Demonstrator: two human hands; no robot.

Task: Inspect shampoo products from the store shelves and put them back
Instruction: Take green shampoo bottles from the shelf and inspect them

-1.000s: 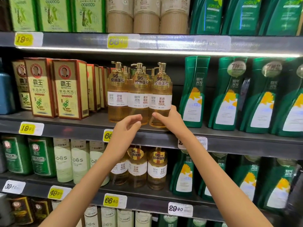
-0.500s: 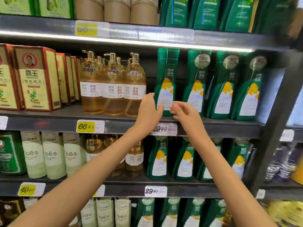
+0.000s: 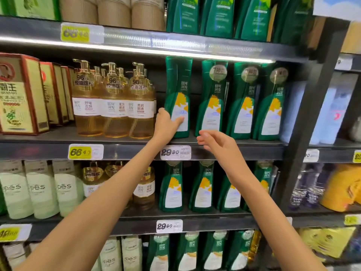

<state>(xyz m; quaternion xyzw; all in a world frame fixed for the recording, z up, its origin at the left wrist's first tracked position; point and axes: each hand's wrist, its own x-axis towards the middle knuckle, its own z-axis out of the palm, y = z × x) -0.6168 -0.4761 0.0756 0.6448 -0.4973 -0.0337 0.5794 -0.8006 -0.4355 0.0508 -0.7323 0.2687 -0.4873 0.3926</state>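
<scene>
1. Your left hand [image 3: 167, 126] grips the leftmost green shampoo bottle [image 3: 176, 90] low on its side, thumb laid across the white label.
2. That bottle stands on the middle shelf [image 3: 244, 151], first in a row of four green ones.
3. Your right hand [image 3: 217, 142] hangs loose-fingered, holding nothing, just in front of the base of the second green bottle [image 3: 212, 98]; whether they touch is unclear.
4. Just left of your left hand stand the amber pump bottles [image 3: 115, 106], and the 29.90 price tag [image 3: 175, 152] sits on the shelf edge below.
</scene>
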